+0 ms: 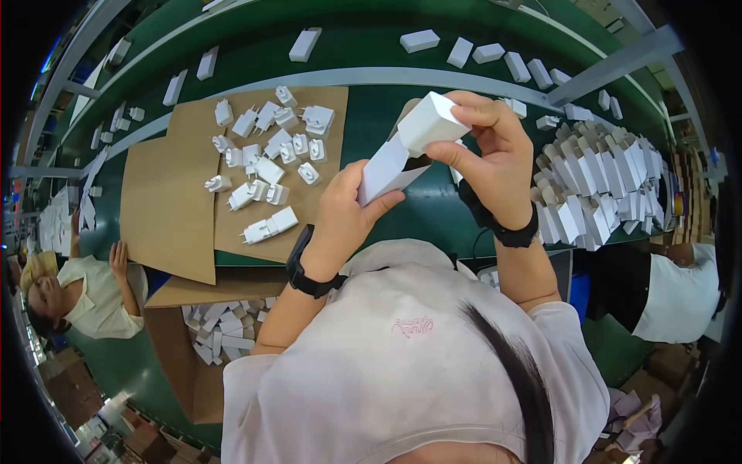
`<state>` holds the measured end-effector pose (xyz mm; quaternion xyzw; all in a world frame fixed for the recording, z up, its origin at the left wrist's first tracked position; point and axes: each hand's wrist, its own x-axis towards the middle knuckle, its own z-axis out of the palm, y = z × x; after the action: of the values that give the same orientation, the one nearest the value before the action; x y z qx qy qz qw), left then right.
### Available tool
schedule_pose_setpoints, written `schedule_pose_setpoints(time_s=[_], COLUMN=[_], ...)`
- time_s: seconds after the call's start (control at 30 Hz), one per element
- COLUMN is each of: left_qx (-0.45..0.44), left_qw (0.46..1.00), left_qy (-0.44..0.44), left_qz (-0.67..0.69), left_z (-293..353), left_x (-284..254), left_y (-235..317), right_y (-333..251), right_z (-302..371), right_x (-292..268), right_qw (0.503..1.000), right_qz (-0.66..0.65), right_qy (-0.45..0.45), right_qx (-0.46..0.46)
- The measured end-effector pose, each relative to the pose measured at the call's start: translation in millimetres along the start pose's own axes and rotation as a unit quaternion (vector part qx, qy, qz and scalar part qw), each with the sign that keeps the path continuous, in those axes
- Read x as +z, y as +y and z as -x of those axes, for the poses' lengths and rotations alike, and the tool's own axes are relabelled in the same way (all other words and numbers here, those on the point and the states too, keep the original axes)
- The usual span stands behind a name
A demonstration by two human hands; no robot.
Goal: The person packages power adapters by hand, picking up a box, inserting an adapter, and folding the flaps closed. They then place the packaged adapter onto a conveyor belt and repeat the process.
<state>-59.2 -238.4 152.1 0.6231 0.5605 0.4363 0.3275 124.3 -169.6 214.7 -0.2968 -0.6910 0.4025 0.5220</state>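
Over the green bench, my left hand [345, 203] is closed round a small white carton [386, 172], tilted, with its upper end open. My right hand [495, 147] pinches a smooth white block [433, 122] between thumb and fingers, at the carton's open end. The block's lower end meets the carton; whether it is a charger or an inner box I cannot tell. Left of my hands, several white plug chargers [270, 170] lie loose on a flat brown cardboard sheet [328, 116]. Black bands circle both my wrists.
Many open white cartons [595, 174] are stacked at the right. Beyond a metal rail [355, 76], closed white boxes [305, 45] lie on a green belt. A cardboard box [170, 340] with small white pieces stands below the bench, left. People [93, 286] sit on both sides.
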Motion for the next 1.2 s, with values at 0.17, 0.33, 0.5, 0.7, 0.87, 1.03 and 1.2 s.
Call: schedule_pose_setpoints(time_s=[0.17,0.33,0.5,0.7,0.87,1.03,1.2], left_qx=[-0.042,-0.009,-0.032,0.048,0.089,0.067,0.088], left_qw=[0.998,1.000,0.997,0.995,0.995,0.994,0.980], left_qy=[-0.047,-0.023,-0.066,-0.027,-0.036,-0.060,-0.012], left_qz=[0.021,0.018,0.025,0.085,-0.003,0.062,0.176], left_z=[3,-5,-11,-12,-18,-23,-20], left_x=[2,-2,-1,20,24,25,35], left_y=[-3,-3,-7,-17,-22,-13,-3], right_y=[10,10,21,7,13,29,45], right_z=[-4,-5,-7,-21,-10,-7,20], right_x=[-10,-10,-26,-35,-19,-21,4], right_qw=[0.998,0.995,0.991,0.975,0.971,0.959,0.953], right_qz=[-0.026,-0.078,0.045,0.156,0.185,0.249,-0.253], right_qy=[-0.045,-0.009,-0.056,-0.101,-0.141,-0.102,-0.061], right_qx=[0.043,0.068,0.113,0.120,0.054,-0.085,0.158])
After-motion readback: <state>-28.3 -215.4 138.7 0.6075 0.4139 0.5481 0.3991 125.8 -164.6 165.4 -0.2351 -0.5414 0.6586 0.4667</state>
